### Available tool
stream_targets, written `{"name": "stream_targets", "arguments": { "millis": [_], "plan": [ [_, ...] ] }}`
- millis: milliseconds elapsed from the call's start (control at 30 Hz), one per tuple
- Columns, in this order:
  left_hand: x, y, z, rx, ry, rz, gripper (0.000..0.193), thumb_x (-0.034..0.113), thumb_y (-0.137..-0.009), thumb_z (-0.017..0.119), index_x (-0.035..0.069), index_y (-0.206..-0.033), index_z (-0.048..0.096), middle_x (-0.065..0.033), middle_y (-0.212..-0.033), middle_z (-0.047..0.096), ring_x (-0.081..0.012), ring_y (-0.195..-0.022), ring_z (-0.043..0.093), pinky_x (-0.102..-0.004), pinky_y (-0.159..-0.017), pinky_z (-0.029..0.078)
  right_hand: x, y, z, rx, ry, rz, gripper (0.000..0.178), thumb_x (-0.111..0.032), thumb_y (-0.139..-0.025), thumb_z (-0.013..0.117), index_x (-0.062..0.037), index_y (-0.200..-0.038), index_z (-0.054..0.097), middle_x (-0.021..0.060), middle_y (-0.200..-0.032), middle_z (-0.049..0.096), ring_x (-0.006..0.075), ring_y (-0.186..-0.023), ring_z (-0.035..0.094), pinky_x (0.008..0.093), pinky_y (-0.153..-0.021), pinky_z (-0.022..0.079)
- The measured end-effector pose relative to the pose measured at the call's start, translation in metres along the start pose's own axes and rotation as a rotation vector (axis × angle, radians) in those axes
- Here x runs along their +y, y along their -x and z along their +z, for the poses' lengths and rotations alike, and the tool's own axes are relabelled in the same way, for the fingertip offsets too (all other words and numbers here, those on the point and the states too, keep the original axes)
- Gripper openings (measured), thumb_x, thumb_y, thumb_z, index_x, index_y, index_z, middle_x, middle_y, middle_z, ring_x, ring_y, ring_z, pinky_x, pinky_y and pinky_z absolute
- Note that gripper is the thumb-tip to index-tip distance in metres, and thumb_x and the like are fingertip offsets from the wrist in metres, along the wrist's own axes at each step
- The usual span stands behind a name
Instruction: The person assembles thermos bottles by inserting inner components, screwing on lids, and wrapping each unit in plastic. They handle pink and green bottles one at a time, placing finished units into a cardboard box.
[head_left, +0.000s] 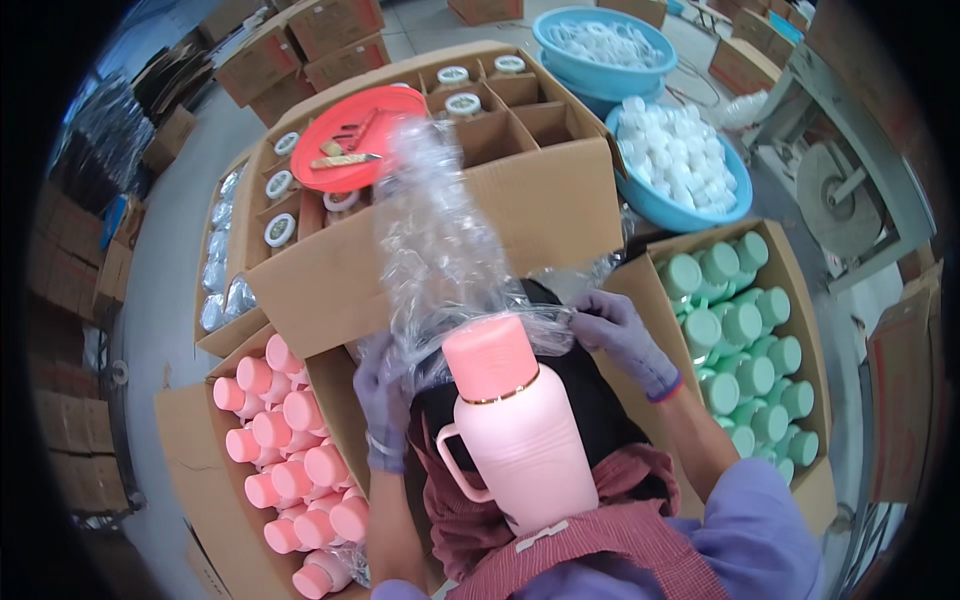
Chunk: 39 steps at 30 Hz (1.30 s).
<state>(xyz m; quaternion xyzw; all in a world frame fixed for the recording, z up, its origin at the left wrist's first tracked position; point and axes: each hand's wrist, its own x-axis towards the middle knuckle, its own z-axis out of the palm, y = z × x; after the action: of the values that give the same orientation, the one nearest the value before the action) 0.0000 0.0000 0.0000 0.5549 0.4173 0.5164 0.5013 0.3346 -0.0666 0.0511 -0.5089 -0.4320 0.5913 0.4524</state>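
Note:
A pink jug [525, 440] with a handle, a pink cap and a gold-coloured ring stands tilted in my lap, against a red striped apron. Just beyond its cap, a clear plastic bag [440, 250] stretches away over the front flap of a carton. My right hand [618, 338], in a grey-purple glove, pinches the bag's near edge at the right of the cap. On the other side, my gloved left hand [382, 395] closes on the bag's edge, its fingertips partly hidden by the film. Neither hand touches the jug.
Ahead is a divided carton [545, 195] of jars with a red lid-like tray [340, 135] holding small tools. Pink jugs [290, 450] fill a left carton; green jugs [740, 350] fill a right one. Blue basins [735, 205] hold white caps and clear rings. A machine [850, 190] stands right.

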Motion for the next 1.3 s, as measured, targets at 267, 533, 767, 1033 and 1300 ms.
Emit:
{"name": "stream_targets", "arguments": {
  "millis": [267,533,767,1033,1300],
  "plan": [
    [0.024,0.082,0.007,0.097,-0.027,-0.008,0.044,0.029,-0.103,0.054,-0.007,-0.128,0.058,-0.0089,-0.115,0.065,-0.0158,-0.102,0.06,-0.0303,-0.091,0.049,0.001,0.031,0.032,-0.143,0.361,-0.692,0.009,0.001,-0.078,0.057,-0.0032,-0.086,0.057,0.0121,-0.102,0.061,0.0281,-0.1,0.058,0.0379,-0.087,0.047],
    [0.069,0.169,-0.048,-0.868,-0.374,-0.668,0.032,0.005,-0.087,0.062,-0.003,-0.119,0.065,-0.0099,-0.107,0.069,-0.0161,-0.095,0.061,-0.0294,-0.084,0.049,0.09,0.188,0.043,-0.307,1.052,-0.367,0.017,-0.02,-0.07,0.068,-0.0125,-0.086,0.065,0.0057,-0.102,0.06,0.03,-0.108,0.054,0.0525,-0.115,0.031],
    [0.114,0.104,-0.02,-0.185,-0.374,-0.367,0.048,0.006,-0.09,0.058,-0.002,-0.137,0.052,-0.0108,-0.12,0.065,-0.0211,-0.108,0.06,-0.0338,-0.093,0.048,0.089,0.289,0.031,-0.111,0.754,-0.18,0.018,-0.015,-0.072,0.067,-0.0084,-0.088,0.064,0.0076,-0.11,0.059,0.032,-0.118,0.05,0.0485,-0.11,0.035],
    [0.092,0.04,-0.011,-0.698,-0.671,-0.644,0.039,0.013,-0.082,0.06,-0.003,-0.118,0.058,-0.0103,-0.101,0.065,-0.0158,-0.089,0.061,-0.0278,-0.075,0.051,0.057,0.38,-0.094,0.765,0.398,0.542,0.033,-0.018,-0.094,0.058,-0.0088,-0.125,0.064,0.0153,-0.12,0.064,0.0257,-0.113,0.06,0.0394,-0.094,0.049],
    [0.035,0.038,-0.064,-0.611,-0.719,-0.562,0.035,0.01,-0.084,0.06,-0.002,-0.116,0.055,-0.0057,-0.093,0.06,-0.014,-0.088,0.058,-0.0303,-0.072,0.05,0.189,0.447,-0.051,0.353,1.437,0.694,0.053,-0.053,-0.079,0.066,-0.018,-0.119,0.064,0.0082,-0.138,0.05,0.0375,-0.127,0.046,0.0588,-0.102,0.037]
  ]
}}
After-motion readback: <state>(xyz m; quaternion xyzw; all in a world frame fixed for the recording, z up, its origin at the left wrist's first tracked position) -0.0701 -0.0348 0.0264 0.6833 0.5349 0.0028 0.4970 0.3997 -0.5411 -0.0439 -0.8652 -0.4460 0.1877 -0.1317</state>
